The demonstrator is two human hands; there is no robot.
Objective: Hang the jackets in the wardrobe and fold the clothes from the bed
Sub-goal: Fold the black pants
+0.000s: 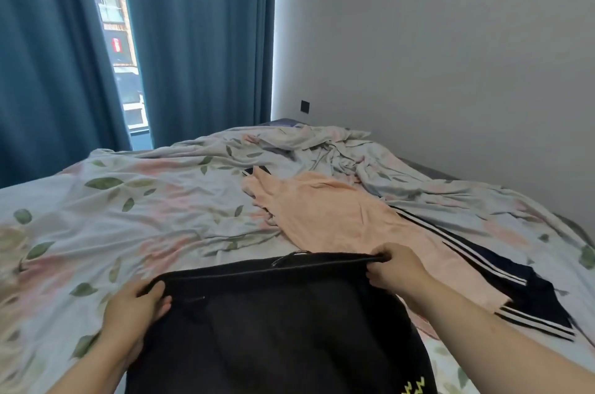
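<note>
A black garment (pixel 273 323) with a drawstring at its top edge is held up in front of me over the near edge of the bed (pixel 96 216). My left hand (pixel 135 306) grips its top left corner and my right hand (pixel 392 268) pinches its top right corner. A yellow-green print shows at its lower right. Beyond it a peach garment (pixel 338 216) lies spread on the bed. A dark navy garment with white stripes (pixel 515 284) lies partly under the peach one, at the right.
The bed has a rumpled floral sheet bunched up at the far right (pixel 338 145). Teal curtains (pixel 199 39) hang behind the bed with a gap showing a window (pixel 119 39). A plain wall (pixel 450 55) runs along the right side.
</note>
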